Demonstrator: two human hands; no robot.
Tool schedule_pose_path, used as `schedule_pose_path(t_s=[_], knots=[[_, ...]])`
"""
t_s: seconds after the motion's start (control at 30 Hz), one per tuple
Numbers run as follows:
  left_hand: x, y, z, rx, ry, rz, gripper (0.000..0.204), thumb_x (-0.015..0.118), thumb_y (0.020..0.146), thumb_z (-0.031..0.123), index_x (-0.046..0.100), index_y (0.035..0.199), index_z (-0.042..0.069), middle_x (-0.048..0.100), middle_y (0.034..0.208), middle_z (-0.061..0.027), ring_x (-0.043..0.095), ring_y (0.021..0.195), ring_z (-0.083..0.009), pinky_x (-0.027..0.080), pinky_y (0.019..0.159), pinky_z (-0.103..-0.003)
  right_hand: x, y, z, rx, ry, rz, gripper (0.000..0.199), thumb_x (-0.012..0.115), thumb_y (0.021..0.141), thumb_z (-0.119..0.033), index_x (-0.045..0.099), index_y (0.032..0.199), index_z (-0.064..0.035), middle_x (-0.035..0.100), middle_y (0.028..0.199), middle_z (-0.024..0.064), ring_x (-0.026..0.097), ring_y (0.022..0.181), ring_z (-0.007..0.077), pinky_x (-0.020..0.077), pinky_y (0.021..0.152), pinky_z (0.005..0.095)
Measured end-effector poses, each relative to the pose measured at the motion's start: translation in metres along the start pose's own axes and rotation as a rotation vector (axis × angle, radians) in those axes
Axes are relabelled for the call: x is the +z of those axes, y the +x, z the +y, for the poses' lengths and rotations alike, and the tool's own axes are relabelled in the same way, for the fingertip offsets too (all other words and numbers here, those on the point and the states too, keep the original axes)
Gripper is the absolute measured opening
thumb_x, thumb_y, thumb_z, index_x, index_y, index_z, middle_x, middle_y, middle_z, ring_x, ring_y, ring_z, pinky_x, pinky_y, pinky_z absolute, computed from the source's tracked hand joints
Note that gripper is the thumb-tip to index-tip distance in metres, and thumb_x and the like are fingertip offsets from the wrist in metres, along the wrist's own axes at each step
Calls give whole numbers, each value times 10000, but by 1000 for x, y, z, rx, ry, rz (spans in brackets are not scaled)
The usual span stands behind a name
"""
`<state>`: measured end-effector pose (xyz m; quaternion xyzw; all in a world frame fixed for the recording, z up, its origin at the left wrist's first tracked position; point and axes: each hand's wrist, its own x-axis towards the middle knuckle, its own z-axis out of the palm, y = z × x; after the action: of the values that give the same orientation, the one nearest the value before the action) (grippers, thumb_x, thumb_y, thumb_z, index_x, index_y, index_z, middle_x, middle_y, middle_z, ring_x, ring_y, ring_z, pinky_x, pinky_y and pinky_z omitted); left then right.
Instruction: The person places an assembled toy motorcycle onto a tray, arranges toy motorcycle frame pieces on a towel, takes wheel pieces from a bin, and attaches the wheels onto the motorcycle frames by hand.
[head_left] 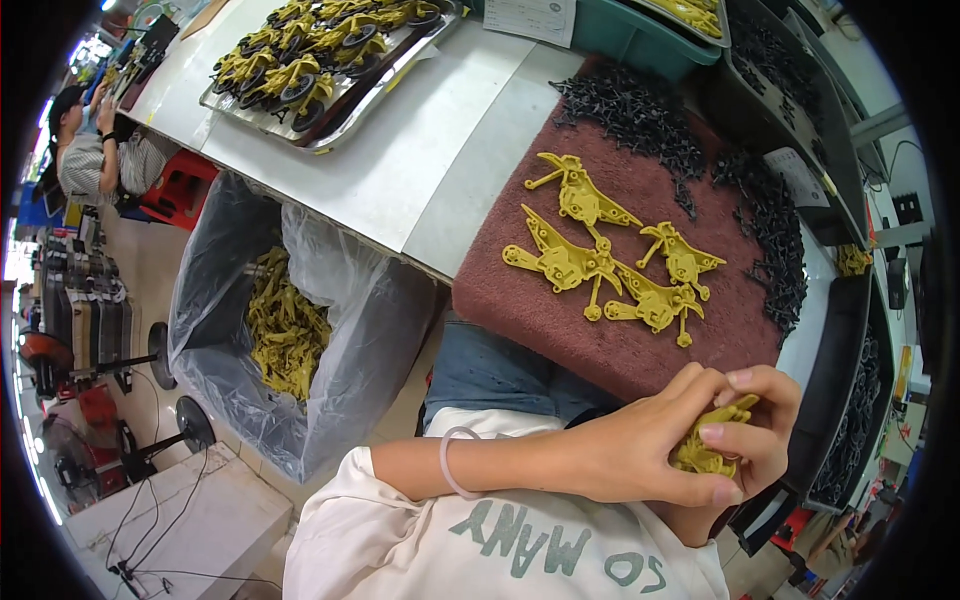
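Fans (pixel 60 362) stand on the floor far to the left, near a seated person (pixel 85 150) in a striped top. Next comes a clear plastic bag (pixel 215 330) full of yellow plastic parts (pixel 285 335). Above it, on the white table (pixel 400 150), sits a metal tray (pixel 330 75) of yellow parts with black wheels. A dark red mat (pixel 610 340) lies further right, with four yellow toy parts (pixel 610 255) spread on it. Small black pieces (pixel 640 115) are piled along the mat's top and right side.

Low down, both hands meet close to the body. The left hand (pixel 630 450) is curled shut around a yellow toy part (pixel 710 445). The right hand (pixel 755 440) wraps it from the other side, fingers pinched on the same part. A thin bracelet (pixel 450 462) sits on the left wrist.
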<state>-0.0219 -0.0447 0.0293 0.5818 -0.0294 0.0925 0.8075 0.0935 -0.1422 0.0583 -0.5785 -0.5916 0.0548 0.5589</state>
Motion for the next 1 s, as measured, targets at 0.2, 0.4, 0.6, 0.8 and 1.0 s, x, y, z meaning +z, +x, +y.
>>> schedule_pose_path(t_s=[0.2, 0.4, 0.6, 0.8, 1.0], knots=[[9, -7, -11, 92, 49, 271, 608, 625, 863, 376, 386, 1187, -79, 391, 1034, -193, 445, 973, -299, 392, 873, -376, 8, -13, -2, 92, -38, 15, 187, 703, 731, -113, 729, 899, -33, 591, 1181, 255, 631, 1018, 330, 529, 862, 403], [3, -10, -9, 35, 62, 186, 553, 628, 822, 307, 400, 1166, -61, 426, 1017, -177, 461, 910, -273, 417, 784, -355, -1, -21, -4, 34, -196, 80, 189, 794, 662, -123, 767, 850, -122, 607, 1066, 78, 581, 945, 254, 511, 812, 344], [-27, -14, 4, 114, -174, 488, 687, 354, 812, 651, 516, 1059, 30, 609, 1050, -284, 620, 924, -359, 525, 647, -433, -45, -39, 11, 298, 116, 625, 193, 791, 785, -195, 660, 828, -61, 556, 1049, 83, 554, 871, 155, 485, 755, 287], [-54, -26, 14, 217, -370, 464, 483, 474, 828, 487, 455, 1050, 59, 484, 1193, -181, 399, 1249, -552, 445, 928, -644, -58, -39, 66, 616, 305, 536, 112, 682, 811, 63, 635, 910, 38, 566, 1083, 101, 609, 870, 160, 556, 750, 288], [-57, -31, 8, 263, -348, 587, 418, 477, 805, 376, 429, 1085, 69, 407, 1273, -215, 319, 1318, -519, 316, 1052, -680, -47, -35, 81, 678, 323, 572, 130, 678, 823, 70, 618, 935, 45, 601, 989, 88, 637, 847, 149, 548, 749, 261]])
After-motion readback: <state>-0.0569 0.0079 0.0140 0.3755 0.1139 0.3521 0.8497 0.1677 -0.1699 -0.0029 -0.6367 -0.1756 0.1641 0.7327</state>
